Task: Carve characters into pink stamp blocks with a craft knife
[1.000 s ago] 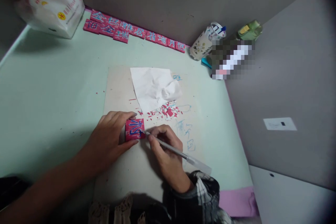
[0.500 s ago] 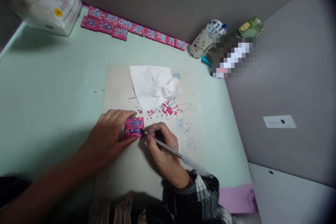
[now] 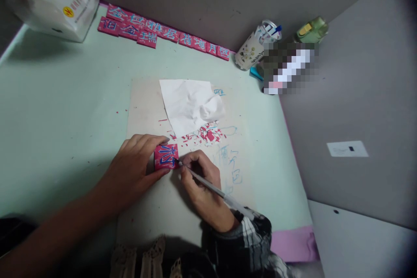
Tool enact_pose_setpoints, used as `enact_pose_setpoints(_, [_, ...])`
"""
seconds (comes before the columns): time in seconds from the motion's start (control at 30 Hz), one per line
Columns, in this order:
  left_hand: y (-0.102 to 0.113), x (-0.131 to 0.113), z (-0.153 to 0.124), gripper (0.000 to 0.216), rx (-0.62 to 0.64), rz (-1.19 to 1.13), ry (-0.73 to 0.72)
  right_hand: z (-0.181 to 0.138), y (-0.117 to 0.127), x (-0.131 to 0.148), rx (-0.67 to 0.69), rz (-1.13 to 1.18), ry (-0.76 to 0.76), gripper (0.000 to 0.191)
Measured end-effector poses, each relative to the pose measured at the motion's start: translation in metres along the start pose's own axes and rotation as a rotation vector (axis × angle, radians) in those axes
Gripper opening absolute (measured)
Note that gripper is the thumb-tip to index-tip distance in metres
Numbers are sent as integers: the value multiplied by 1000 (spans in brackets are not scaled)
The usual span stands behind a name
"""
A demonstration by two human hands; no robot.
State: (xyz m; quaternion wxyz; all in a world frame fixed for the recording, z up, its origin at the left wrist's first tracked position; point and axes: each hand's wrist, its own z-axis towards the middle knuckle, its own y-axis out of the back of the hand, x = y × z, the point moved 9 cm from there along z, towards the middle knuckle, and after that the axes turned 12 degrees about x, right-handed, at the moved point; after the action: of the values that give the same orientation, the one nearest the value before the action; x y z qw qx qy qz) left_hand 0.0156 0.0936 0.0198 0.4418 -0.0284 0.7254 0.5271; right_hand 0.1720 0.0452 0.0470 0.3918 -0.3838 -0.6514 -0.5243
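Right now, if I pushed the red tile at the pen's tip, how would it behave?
The red tile is flat and squarish, so it would probably slide rather than roll. Its edges look straight in the left hand, so it seems fairly stiff. It looks small beside that hand, so it is likely light.

I read 村 on the tile in my left hand; the far tiles show 金, 雅, 居, 月, 瑞.
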Motion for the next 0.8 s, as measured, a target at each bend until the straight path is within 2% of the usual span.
enact_pose_setpoints(0.47, [0,-2,-1,50,-5,64,-2,-1,-4,-4,52,-2,96,8])
enact_pose_setpoints(0.8, [0,2,0,48,-29,40,17,-2,-3,2,101,-25,107,9])
